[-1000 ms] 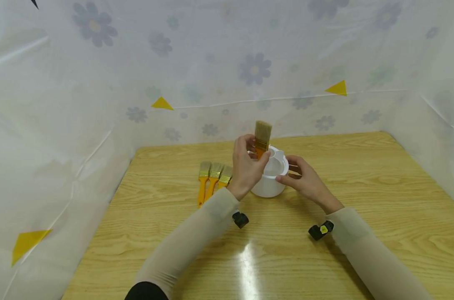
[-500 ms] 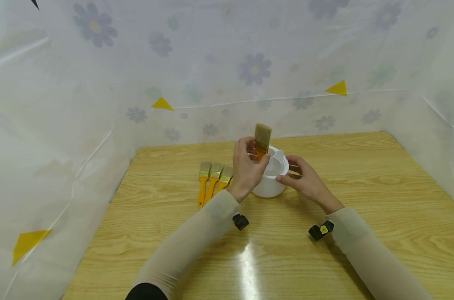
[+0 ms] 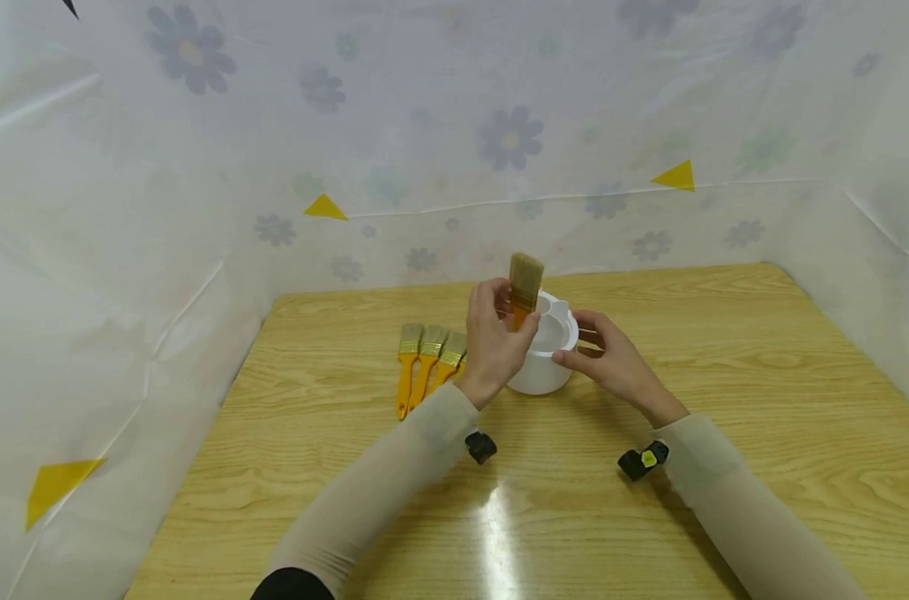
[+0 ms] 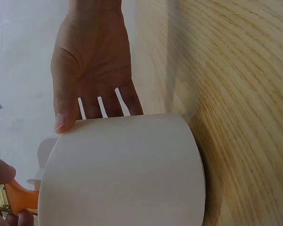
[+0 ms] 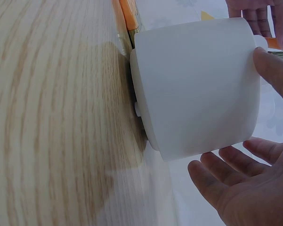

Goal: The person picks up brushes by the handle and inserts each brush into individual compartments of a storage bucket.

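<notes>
My left hand [image 3: 496,346] pinches a paintbrush [image 3: 526,283] with pale bristles upward and an orange handle pointing down. The handle's lower part is behind the wall of a white round holder [image 3: 540,375], as the left wrist view also shows with the orange handle [image 4: 22,197] at the rim. Inside the holder are curved white dividers. My right hand [image 3: 611,358] holds the holder from its right side, thumb at the near rim, fingers on the far side. The right wrist view shows that grip close up, the holder's smooth wall [image 5: 198,89] between thumb and fingers.
Several more paintbrushes [image 3: 427,358] with orange handles lie fanned on the wooden table [image 3: 334,500], left of the holder and partly behind my left arm. A flower-patterned white sheet [image 3: 424,125] with yellow triangles hangs beyond the table's far edge.
My left hand and the paintbrush have sunk slightly, so the bristles sit lower over the holder. The right hand has stayed at the holder's rim.
</notes>
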`<state>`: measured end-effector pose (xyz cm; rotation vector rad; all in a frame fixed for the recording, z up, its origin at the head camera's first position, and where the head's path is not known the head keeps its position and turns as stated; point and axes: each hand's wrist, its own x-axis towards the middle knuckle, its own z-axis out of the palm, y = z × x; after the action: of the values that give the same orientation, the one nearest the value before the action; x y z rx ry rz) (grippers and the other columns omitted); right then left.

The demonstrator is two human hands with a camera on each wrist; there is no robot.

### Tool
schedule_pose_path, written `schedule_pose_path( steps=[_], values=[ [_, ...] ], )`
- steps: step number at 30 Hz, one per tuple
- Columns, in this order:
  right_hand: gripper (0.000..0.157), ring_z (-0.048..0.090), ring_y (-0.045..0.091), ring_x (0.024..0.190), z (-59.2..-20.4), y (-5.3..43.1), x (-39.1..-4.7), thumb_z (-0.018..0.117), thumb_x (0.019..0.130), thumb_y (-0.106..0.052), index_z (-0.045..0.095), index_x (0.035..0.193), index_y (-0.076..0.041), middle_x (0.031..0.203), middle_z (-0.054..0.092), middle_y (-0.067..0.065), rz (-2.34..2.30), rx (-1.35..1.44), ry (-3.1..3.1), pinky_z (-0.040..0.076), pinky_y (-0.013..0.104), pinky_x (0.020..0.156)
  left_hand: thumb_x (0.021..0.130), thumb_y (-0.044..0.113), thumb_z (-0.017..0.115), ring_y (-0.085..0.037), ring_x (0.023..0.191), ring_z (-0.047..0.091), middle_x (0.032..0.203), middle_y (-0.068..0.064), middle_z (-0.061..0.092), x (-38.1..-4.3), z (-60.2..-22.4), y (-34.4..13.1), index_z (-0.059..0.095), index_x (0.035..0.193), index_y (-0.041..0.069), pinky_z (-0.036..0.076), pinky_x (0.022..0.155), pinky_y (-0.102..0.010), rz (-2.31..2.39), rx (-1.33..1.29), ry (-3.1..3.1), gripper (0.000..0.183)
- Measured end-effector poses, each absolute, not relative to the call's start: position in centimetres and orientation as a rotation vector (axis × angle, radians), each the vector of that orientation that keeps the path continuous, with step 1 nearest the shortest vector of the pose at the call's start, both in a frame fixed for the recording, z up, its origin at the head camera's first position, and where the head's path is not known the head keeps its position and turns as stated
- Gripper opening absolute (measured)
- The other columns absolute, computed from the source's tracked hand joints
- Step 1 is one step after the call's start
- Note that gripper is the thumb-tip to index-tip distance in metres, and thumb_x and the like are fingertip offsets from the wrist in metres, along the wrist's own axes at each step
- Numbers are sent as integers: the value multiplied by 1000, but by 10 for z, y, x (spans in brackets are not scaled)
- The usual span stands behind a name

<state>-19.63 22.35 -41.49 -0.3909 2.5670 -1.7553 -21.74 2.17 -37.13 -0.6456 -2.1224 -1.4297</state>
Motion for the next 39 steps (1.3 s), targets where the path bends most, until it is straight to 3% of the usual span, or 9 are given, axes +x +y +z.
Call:
schedule_pose_path(
  steps=[7, 39],
  values=[
    [75, 43, 37, 128, -416, 224, -197, 71, 86, -34, 32, 146, -14, 143, 39, 11, -1756, -380, 2568, 44, 51, 96, 79, 12, 75, -24, 93, 52, 101, -9, 53, -216, -374, 20, 51, 117, 3, 43, 85, -32, -1344, -614, -2133, 46],
    [74, 40, 37, 130, -415, 224, -196, 71, 87, -34, 31, 147, -16, 145, 37, 9, -1748, -388, 2564, 43, 51, 97, 79, 17, 74, -24, 96, 52, 102, -7, 58, -215, -383, 15, 54, 114, 5, 40, 88, -38, -1312, -585, -2193, 43]
  ],
)
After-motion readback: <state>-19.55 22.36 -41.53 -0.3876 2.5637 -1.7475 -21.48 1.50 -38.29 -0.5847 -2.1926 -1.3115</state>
